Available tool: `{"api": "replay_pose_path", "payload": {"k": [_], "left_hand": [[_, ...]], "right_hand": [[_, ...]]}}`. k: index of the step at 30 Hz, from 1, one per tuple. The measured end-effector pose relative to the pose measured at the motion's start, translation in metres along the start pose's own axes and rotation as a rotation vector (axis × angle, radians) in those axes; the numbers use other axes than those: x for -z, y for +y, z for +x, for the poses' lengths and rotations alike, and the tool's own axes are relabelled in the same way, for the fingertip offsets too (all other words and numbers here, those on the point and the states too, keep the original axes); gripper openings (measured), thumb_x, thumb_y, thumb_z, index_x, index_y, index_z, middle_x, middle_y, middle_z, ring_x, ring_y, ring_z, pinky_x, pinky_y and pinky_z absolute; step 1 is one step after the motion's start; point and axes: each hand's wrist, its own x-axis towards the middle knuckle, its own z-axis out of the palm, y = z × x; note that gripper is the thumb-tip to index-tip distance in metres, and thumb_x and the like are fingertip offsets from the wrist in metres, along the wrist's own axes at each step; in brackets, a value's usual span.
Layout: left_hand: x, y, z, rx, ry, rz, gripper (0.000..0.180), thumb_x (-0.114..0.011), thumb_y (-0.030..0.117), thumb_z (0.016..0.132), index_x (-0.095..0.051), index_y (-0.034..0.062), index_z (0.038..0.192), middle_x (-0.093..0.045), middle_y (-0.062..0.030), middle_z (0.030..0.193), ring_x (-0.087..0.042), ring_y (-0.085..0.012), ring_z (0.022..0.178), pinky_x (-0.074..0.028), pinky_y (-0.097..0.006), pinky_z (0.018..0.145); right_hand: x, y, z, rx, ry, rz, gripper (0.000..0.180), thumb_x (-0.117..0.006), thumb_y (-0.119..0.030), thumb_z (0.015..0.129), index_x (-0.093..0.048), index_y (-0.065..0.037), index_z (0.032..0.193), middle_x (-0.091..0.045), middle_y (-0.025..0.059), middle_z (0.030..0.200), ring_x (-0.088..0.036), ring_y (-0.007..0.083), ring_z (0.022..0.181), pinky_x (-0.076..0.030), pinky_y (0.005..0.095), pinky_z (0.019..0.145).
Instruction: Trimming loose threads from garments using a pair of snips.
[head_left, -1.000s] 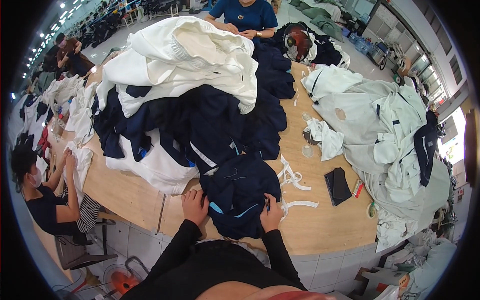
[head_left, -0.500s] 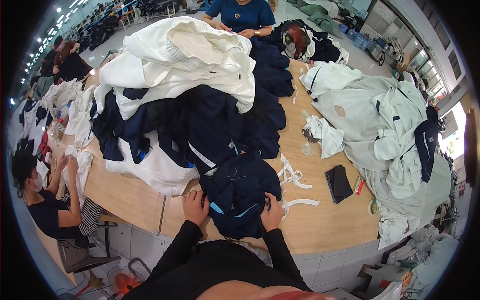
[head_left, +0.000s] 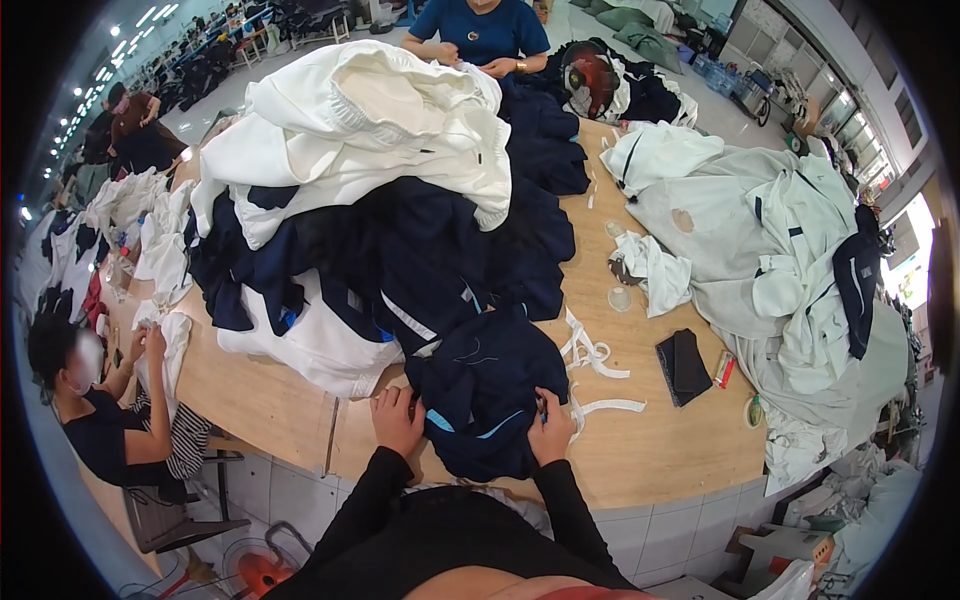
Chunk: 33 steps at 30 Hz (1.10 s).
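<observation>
A navy garment [head_left: 490,375] with light-blue trim lies bunched at the table's near edge, a loose pale thread on top of it. My left hand [head_left: 398,420] grips its left edge, the fingers bent against the cloth. On the opposite side my right hand [head_left: 550,428] is closed on the right edge. Something small and dark shows by the right thumb, too unclear to name. Just beyond lies a heap of navy garments [head_left: 400,245], topped by a white garment [head_left: 290,130] with a gathered elastic band.
White tape strips [head_left: 605,408], a black folded cloth or pouch [head_left: 683,367] and a small red-and-white item [head_left: 724,370] lie right on the wooden table [head_left: 640,460]. Pale garments [head_left: 740,220] cover its right end. Co-workers sit at left [head_left: 125,430] and stand opposite [head_left: 480,40].
The whole view has shifted slightly. Both hands keep nearly the same hold on the navy garment. Across the table, the co-worker's hands have moved a little.
</observation>
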Motion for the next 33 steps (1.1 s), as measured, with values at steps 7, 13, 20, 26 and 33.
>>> {"api": "replay_pose_path", "payload": {"k": [7,13,20,26,33], "left_hand": [[0.0,0.003,-0.003,-0.018,0.03,0.009,0.022,-0.075,0.02,0.092,-0.071,0.0078,0.11,-0.063,-0.011,0.102,-0.061,-0.0338,0.1,-0.042,-0.049,0.089],[0.02,-0.014,0.01,-0.172,-0.319,0.069,0.028,-0.074,0.022,0.092,-0.068,0.0039,0.113,-0.067,-0.0183,0.106,-0.066,-0.0398,0.103,-0.051,-0.056,0.086],[0.171,0.067,0.115,-0.296,-0.558,-0.067,0.047,-0.079,0.033,0.094,-0.071,0.0026,0.128,-0.072,-0.0217,0.123,-0.072,-0.0437,0.107,-0.058,-0.051,0.088],[0.286,0.168,0.149,-0.566,0.653,-0.205,0.034,-0.089,0.003,0.08,-0.078,0.0037,0.112,-0.071,-0.0136,0.122,-0.073,-0.0311,0.098,-0.059,-0.041,0.086],[0.259,0.174,0.133,-0.835,1.11,-0.634,0.026,-0.084,-0.007,0.087,-0.076,0.0034,0.11,-0.068,-0.0104,0.121,-0.074,-0.0279,0.097,-0.062,-0.031,0.082]], "right_hand": [[-0.002,0.006,-0.004,0.043,0.042,0.037,0.048,-0.069,0.008,0.088,-0.071,-0.012,0.132,-0.077,0.0192,0.097,-0.076,0.0399,0.088,-0.058,0.0454,0.075],[-0.001,0.004,-0.009,0.007,-0.004,-0.018,0.044,-0.067,0.008,0.091,-0.072,-0.012,0.13,-0.077,0.0176,0.095,-0.077,0.0346,0.088,-0.058,0.0416,0.076],[-0.007,-0.002,0.001,0.079,0.011,0.017,0.04,-0.062,0.006,0.096,-0.07,-0.01,0.133,-0.078,0.0178,0.109,-0.077,0.0403,0.096,-0.058,0.0436,0.08],[-0.003,0.01,-0.004,0.094,0.033,0.008,0.038,-0.064,0.002,0.097,-0.071,-0.007,0.134,-0.079,0.0204,0.114,-0.077,0.0403,0.105,-0.06,0.0435,0.086],[-0.002,0.007,-0.012,0.074,-0.007,0.043,0.034,-0.062,0.002,0.098,-0.071,-0.005,0.131,-0.079,0.0219,0.112,-0.076,0.0431,0.102,-0.059,0.0446,0.084]]}}
